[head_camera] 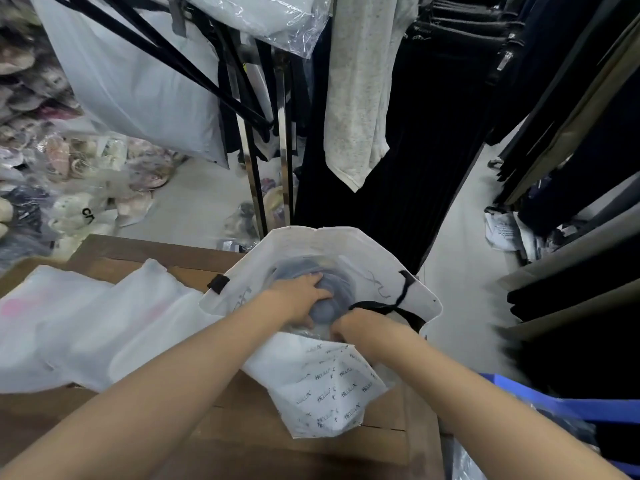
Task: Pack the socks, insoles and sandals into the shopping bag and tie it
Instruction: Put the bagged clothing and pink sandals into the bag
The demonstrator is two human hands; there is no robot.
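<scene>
Shopping bag (381, 258), white with black handles, stands open on the wooden table's (138, 251) far right corner.
Inside it, left hand (298, 297) lies fingers spread over a grey bundle (325, 308); right hand (360, 325) curls at its near edge, grip unclear. Frosted packets (104, 327) lie left.

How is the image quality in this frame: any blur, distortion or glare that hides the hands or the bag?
Head view: strong wide-angle bending at the edges, clothes rack poles leaning; soft overall, right-edge dark garments smeared; glare only on the clear plastic wrap up top; lighting flat, shadows faint. Left hand, right hand and shopping bag stay readable.
</scene>
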